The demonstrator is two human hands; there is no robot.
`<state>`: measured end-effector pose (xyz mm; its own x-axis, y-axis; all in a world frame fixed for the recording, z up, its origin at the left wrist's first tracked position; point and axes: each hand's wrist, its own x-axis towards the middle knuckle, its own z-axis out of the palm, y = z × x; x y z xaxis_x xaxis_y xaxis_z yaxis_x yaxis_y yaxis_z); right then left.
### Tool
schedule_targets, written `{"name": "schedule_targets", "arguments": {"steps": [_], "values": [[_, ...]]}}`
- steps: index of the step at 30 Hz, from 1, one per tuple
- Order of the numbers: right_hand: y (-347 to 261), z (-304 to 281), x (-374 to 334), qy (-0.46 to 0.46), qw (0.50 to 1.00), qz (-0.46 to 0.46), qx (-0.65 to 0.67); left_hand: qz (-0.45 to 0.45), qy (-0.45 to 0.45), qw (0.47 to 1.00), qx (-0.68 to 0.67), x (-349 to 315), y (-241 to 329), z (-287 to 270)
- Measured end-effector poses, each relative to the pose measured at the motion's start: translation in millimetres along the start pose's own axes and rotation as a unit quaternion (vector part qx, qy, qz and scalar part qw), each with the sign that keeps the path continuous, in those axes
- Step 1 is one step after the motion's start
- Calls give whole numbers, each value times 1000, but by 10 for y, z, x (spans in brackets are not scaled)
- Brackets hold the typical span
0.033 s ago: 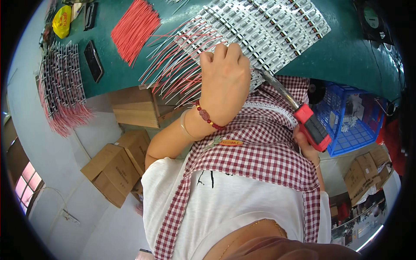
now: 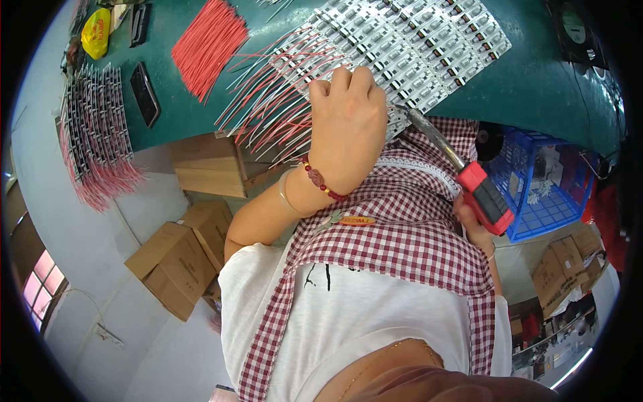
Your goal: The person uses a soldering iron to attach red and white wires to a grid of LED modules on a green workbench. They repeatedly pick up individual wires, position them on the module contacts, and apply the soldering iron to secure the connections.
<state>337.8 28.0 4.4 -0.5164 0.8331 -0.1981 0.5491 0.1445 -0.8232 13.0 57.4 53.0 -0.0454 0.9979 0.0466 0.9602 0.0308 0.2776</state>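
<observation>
A broad panel of silvery circuit boards (image 2: 429,50) lies on the green table, with red and white wires (image 2: 268,124) fanning off its left side. Over the panel's near edge is my left hand (image 2: 348,124), knuckles up and fingers curled closed; whatever they pinch is hidden beneath. My right hand (image 2: 474,224), partly covered, grips the red and black handle of a soldering iron (image 2: 483,199). The iron's metal shaft slants up and left, its end at the near edge of the panel, just right of my left hand.
Left of the panel lie a bundle of red wires (image 2: 209,47), a phone (image 2: 144,94), a stack of wired boards (image 2: 97,124) and a yellow bag (image 2: 96,33). A blue plastic crate (image 2: 546,221) stands below the table's right side. Cardboard boxes (image 2: 174,268) stand at left.
The soldering iron has shifted very slightly to the right and down. My left hand stays in place.
</observation>
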Motion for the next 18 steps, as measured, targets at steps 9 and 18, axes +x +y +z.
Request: {"name": "schedule_targets", "arguments": {"steps": [9, 18], "values": [[-88, 26, 110, 8, 999, -27, 43, 2, -12, 1000, 19, 15, 6, -17], [27, 4, -35, 42, 997, 21, 57, 0, -21, 1000, 22, 31, -5, -35]]}}
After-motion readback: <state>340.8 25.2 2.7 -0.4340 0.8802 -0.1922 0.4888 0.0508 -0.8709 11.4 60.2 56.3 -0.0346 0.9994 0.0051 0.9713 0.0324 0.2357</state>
